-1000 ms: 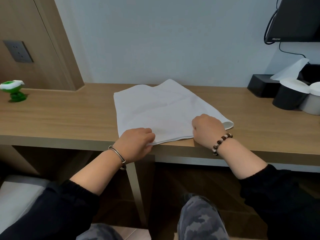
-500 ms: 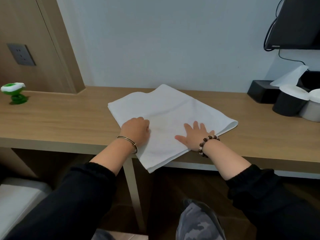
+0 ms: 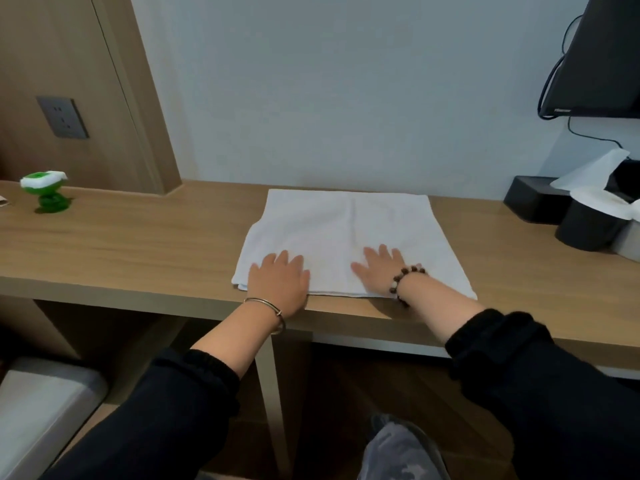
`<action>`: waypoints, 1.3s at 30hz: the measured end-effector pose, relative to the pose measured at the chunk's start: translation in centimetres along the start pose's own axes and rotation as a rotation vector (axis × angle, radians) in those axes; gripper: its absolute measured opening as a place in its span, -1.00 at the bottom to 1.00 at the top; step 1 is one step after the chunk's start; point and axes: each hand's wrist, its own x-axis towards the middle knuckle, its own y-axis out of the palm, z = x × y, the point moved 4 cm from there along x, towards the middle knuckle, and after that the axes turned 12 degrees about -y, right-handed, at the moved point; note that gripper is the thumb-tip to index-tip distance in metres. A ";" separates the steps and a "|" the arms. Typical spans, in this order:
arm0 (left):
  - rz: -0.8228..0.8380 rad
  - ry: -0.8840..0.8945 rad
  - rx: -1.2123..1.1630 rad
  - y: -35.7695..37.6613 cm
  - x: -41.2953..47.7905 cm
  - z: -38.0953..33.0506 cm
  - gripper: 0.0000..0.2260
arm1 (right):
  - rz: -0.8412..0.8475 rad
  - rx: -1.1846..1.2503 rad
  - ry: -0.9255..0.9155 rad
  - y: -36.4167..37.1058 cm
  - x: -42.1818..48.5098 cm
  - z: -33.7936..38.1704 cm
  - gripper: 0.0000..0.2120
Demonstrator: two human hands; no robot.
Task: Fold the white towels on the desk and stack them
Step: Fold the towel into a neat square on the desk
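A white towel (image 3: 349, 230) lies flat and squared on the wooden desk (image 3: 138, 244), its near edge along the desk's front edge and a faint crease down its middle. My left hand (image 3: 278, 282) lies flat, fingers straight, on the towel's near left corner. My right hand (image 3: 379, 268), with a bead bracelet at the wrist, presses flat on the towel's near middle. Neither hand grips the cloth. Only this one towel is in view.
A green and white toy (image 3: 46, 190) stands at the desk's far left. At the right are a black tissue box (image 3: 533, 199), a black cup (image 3: 585, 226) with a white lid, and a wall-mounted screen (image 3: 602, 57). A grey seat (image 3: 38, 410) is below left.
The towel was skewed with a corner hanging over the desk edge; now it lies straight and fully on the desk. Both hands went from gripping its near edge to lying flat on it.
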 end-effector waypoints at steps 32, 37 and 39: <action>-0.029 -0.191 -0.437 -1.7 8.3 7.9 -0.79 | -0.042 -0.226 -0.458 1.6 2.0 -0.6 -0.47; -0.169 -0.074 -0.092 -2.7 6.9 11.3 -0.79 | -0.010 -0.254 -0.526 1.0 2.4 -0.6 -0.51; -0.189 -0.033 -0.051 -2.5 6.4 11.4 -0.79 | -0.002 -0.265 -0.537 0.8 2.6 -0.6 -0.51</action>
